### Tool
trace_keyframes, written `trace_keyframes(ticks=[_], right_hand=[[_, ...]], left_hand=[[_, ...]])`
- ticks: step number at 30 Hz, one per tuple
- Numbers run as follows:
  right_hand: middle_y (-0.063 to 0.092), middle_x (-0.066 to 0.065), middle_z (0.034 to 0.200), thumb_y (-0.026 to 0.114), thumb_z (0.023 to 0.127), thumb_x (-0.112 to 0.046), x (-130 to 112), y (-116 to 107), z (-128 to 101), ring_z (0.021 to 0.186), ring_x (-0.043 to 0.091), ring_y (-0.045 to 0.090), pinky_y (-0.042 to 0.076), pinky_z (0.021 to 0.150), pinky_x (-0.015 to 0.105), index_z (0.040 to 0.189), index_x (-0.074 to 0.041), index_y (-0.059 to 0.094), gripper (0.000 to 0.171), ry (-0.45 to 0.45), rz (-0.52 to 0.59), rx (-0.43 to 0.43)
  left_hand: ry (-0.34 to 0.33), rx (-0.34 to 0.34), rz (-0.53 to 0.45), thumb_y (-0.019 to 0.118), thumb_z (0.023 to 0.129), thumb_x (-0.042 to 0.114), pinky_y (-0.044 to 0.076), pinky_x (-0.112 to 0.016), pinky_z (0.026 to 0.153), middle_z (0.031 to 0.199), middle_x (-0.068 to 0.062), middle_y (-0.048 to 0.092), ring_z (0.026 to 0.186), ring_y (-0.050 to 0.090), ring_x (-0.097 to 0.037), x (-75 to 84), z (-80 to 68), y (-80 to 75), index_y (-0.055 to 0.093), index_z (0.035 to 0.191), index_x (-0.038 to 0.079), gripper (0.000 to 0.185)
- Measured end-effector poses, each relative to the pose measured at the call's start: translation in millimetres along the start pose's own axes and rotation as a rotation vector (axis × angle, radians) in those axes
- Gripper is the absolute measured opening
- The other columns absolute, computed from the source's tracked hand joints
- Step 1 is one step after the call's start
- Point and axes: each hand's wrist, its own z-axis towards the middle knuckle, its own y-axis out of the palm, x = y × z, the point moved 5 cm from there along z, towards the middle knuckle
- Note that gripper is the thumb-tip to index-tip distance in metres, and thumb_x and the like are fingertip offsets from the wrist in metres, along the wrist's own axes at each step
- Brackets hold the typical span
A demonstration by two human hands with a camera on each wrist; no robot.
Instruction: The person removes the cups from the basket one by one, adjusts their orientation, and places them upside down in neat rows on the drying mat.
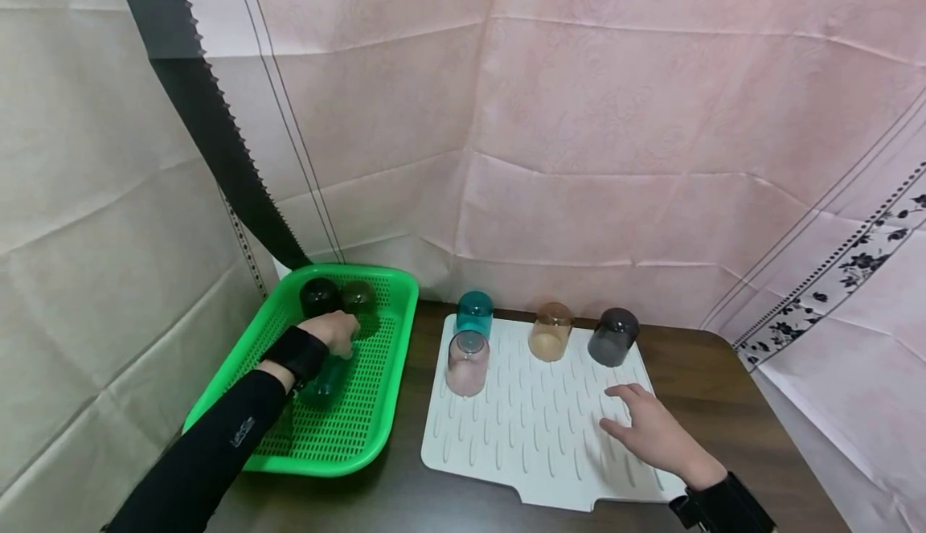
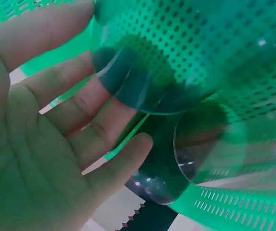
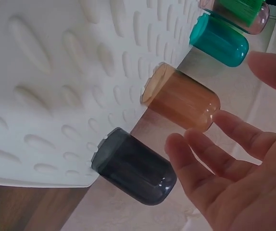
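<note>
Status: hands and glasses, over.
Left hand at teal glass in green basket, grip unclear. Right hand empty above white mat. Dark glass nearby in basket.

Makeshift booth, from where I stood: creased pink sheeting [image 1: 615, 107] and pale sheeting [image 1: 87, 276] hung round a wood-grain worktop [image 1: 694, 372]. Green basket [image 1: 405, 332], ribbed white board [image 1: 521, 453] and tinted tumblers [image 1: 467, 371] looked like kitchenware. Couldn't tell if the room itself was home or studio.
</note>
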Motion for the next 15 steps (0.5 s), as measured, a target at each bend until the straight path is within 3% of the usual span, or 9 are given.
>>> trace_keyframes(ticks=[1, 4, 6, 9, 11, 15], right_hand=[[0.053, 0.021, 0.119, 0.071, 0.084, -0.026, 0, 0, 0, 0.106, 0.036, 0.055, 0.049, 0.081, 0.047, 0.119, 0.003, 0.057, 0.048, -0.003, 0.004, 0.001], [0.053, 0.021, 0.119, 0.071, 0.085, -0.027, 2, 0, -1, 0.102, 0.033, 0.057, 0.051, 0.077, 0.044, 0.119, 0.002, 0.057, 0.047, 0.007, 0.021, -0.002], [0.053, 0.020, 0.118, 0.070, 0.085, -0.028, 3, 0, -2, 0.099, 0.031, 0.058, 0.051, 0.074, 0.043, 0.118, 0.001, 0.058, 0.046, 0.011, 0.029, -0.004], [0.054, 0.019, 0.117, 0.070, 0.085, -0.029, 5, 1, -3, 0.094, 0.028, 0.059, 0.051, 0.071, 0.041, 0.118, 0.000, 0.058, 0.045, 0.017, 0.038, -0.008], [0.054, 0.019, 0.117, 0.070, 0.085, -0.030, 6, 2, -3, 0.093, 0.027, 0.059, 0.051, 0.070, 0.040, 0.117, 0.000, 0.058, 0.046, 0.013, 0.041, -0.011], [0.055, 0.019, 0.116, 0.070, 0.085, -0.031, 7, 5, -3, 0.092, 0.027, 0.059, 0.051, 0.070, 0.039, 0.117, 0.000, 0.059, 0.046, 0.014, 0.043, -0.014]], left_hand=[[0.007, 0.003, -0.001, 0.060, 0.090, 0.000, 0.027, -0.037, 0.064, 0.084, -0.009, 0.050, 0.068, 0.035, -0.019, 0.8, -1.7, 0.0, 0.057, 0.095, -0.001, 0.006], [0.031, 0.005, -0.015, 0.061, 0.089, 0.001, 0.022, -0.037, 0.061, 0.067, -0.001, 0.022, 0.062, 0.018, -0.018, 2.7, -6.6, -0.1, 0.036, 0.072, 0.012, 0.033], [0.043, -0.001, -0.043, 0.063, 0.089, 0.001, 0.020, -0.038, 0.061, 0.068, -0.001, 0.014, 0.062, 0.012, -0.018, 2.5, -8.3, 0.4, 0.027, 0.070, 0.014, 0.042], [0.068, -0.024, -0.072, 0.065, 0.088, 0.003, 0.019, -0.039, 0.060, 0.068, -0.001, 0.012, 0.062, 0.010, -0.019, 0.4, -7.6, 1.3, 0.024, 0.070, 0.016, 0.046], [0.122, -0.031, -0.081, 0.066, 0.088, 0.006, 0.019, -0.039, 0.058, 0.068, 0.000, 0.011, 0.061, 0.009, -0.019, -1.1, -8.0, 1.9, 0.023, 0.070, 0.017, 0.048], [0.153, -0.032, -0.103, 0.065, 0.088, 0.005, 0.017, -0.040, 0.058, 0.069, 0.000, 0.011, 0.060, 0.008, -0.019, 1.3, -16.2, 0.6, 0.020, 0.071, 0.017, 0.049]])
